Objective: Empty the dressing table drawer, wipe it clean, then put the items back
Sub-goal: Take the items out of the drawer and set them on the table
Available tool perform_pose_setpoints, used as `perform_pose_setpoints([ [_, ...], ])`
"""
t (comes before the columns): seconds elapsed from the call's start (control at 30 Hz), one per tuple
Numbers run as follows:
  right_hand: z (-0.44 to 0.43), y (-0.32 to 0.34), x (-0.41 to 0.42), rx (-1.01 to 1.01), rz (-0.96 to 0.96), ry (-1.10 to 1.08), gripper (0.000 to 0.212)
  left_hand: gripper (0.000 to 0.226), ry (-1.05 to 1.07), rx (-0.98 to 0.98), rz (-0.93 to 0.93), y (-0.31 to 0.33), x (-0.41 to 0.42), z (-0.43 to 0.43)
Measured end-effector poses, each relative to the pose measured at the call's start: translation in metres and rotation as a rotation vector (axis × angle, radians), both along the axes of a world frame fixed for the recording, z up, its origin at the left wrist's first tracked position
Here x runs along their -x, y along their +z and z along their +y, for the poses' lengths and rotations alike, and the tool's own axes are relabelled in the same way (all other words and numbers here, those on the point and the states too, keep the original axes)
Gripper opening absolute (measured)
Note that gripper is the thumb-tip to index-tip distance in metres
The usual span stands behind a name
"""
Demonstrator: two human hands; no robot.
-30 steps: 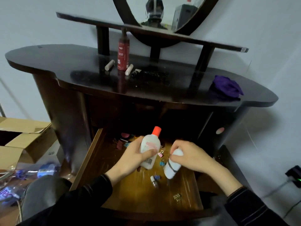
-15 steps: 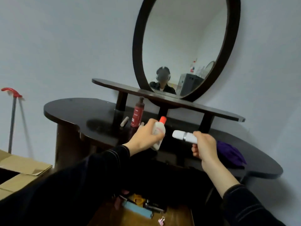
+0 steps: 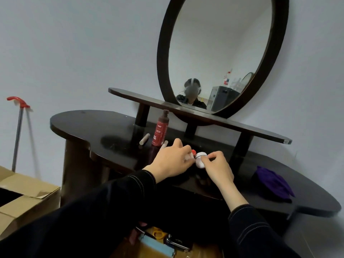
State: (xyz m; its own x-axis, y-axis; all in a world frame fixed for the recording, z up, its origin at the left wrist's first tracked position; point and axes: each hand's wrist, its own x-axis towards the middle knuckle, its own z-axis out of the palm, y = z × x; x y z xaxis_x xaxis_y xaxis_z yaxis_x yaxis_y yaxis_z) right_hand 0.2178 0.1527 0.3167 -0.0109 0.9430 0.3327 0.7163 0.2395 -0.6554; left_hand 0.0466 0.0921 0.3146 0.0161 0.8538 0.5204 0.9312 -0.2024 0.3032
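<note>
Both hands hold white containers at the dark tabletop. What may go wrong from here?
The left hand holds its orange-capped bottle close to the tall red bottle; a knock could topple it. The white container in the right hand looks rounded; laid on its side, it might roll off the tabletop.

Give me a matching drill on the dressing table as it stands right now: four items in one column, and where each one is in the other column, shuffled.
Items
1. red bottle
2. purple cloth
3. red-capped white bottle
4. white tube

Places
A. pinched in the right hand
B. lying at the right end of the tabletop
C. gripped in the left hand
D. standing upright on the tabletop near a shelf post

Pairs: 1-D, 2-B, 3-C, 4-A.
</note>
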Motion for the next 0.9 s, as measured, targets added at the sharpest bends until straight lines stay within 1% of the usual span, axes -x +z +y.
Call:
perform_pose_setpoints([
  [0.1,-0.003,-0.001,0.0,-0.031,-0.097,0.001,0.016,0.059,-0.068,0.083,0.061,0.0,0.001,-0.005],
  [0.17,-0.003,-0.002,-0.001,-0.055,-0.154,0.003,0.014,0.062,-0.096,0.088,0.048,0.0,0.001,-0.008],
  [0.3,0.0,-0.003,-0.001,-0.08,-0.204,0.038,0.017,0.048,-0.098,0.083,0.045,-0.003,0.003,-0.003],
  [0.43,-0.001,-0.004,0.002,-0.096,-0.251,0.106,0.031,0.033,-0.045,0.082,0.079,0.0,0.004,0.003],
  [0.57,-0.005,-0.006,0.006,-0.145,-0.432,0.095,0.044,0.038,0.045,0.063,0.084,-0.002,0.006,0.007],
  [0.63,-0.007,-0.007,0.009,-0.188,-0.485,0.043,0.04,0.037,0.074,0.061,0.079,-0.003,0.007,0.009],
  [0.7,-0.008,-0.008,0.01,-0.207,-0.494,0.002,0.037,0.034,0.088,0.043,0.077,-0.003,0.008,0.009],
  [0.9,-0.008,-0.007,0.01,-0.174,-0.529,0.187,0.051,0.029,0.095,-0.062,0.033,-0.006,0.011,0.007],
])
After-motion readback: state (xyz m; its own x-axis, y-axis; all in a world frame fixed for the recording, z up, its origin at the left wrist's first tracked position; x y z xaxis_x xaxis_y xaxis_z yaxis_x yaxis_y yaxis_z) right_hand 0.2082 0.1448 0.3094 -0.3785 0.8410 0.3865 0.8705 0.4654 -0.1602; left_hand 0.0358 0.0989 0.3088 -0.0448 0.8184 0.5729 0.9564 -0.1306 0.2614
